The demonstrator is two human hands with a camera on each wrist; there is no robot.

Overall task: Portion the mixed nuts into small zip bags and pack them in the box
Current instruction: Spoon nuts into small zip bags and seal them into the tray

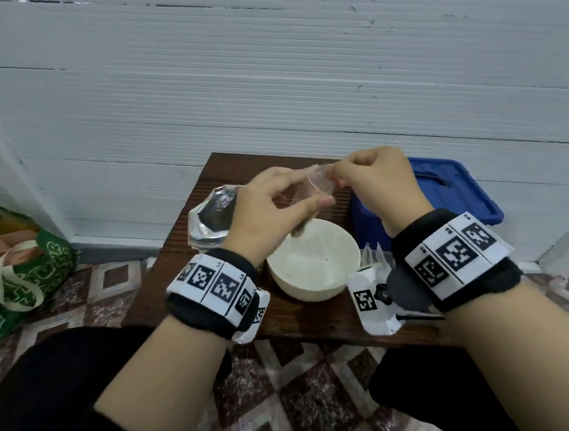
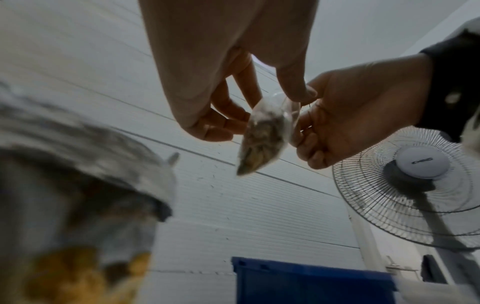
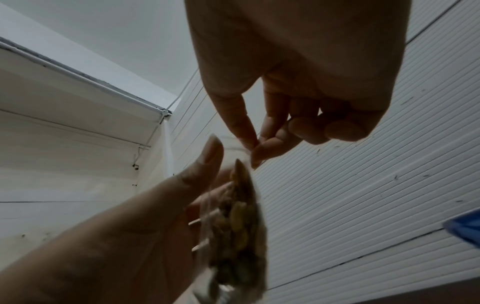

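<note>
We are pinching the zip bag [image 1: 318,182] of nuts with both the left hand [image 1: 268,206] and right hand [image 1: 380,186], holding it above the bowl [image 1: 315,264], likely catching spills while sealing.

Both forearms raised; left hand [image 1: 268,204] and right hand [image 1: 378,181] meet, fingertips pinching, wrists banded.

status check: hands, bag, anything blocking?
Left hand and right hand both pinch the small clear zip bag of mixed nuts at its top. Bag held above round white bowl. Blue plastic box lidded. Nothing blocking.
</note>
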